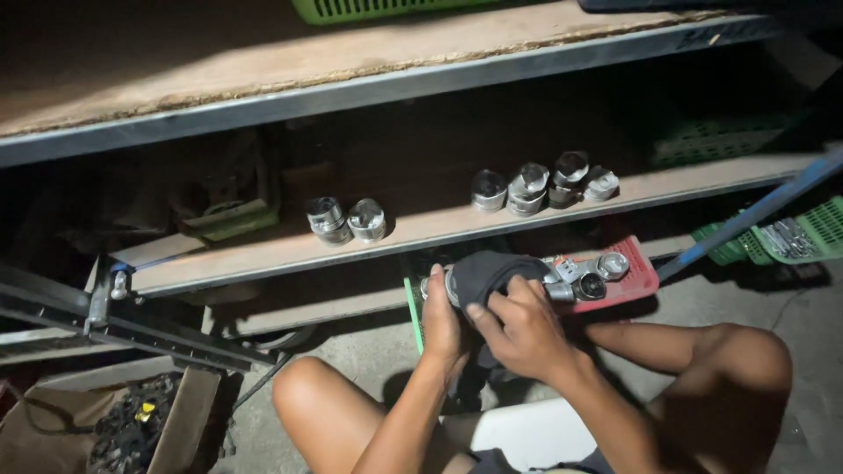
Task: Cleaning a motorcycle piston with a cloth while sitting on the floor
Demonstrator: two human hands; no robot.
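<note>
The left hand (442,323) comes up from between the knees, palm turned inward, its grip wrapped around the near end of a round metal part (450,286) that is mostly covered by a dark cloth (493,270). The right hand (525,326) reaches across from the right, wrist bent, fingers (485,314) curled over the cloth and pressing it against the part; its grip is closed on the cloth. Cloth and part are held in the air just in front of the lower shelf's front edge, over the floor (729,298).

Right behind the hands, a red tray (639,279) sits below that shelf's front edge and holds several round metal parts (606,268) (one shiny, one dark inside). On the lower shelf (421,230), two metal pistons (347,219) stand near the middle of the front edge, and a cluster of four more (544,186) stands further right. At the right edge, a green basket (817,226) carries small metal pieces (788,239). At the lower left corner, an open cardboard box (189,412) holds dark chain-like parts (132,428).
</note>
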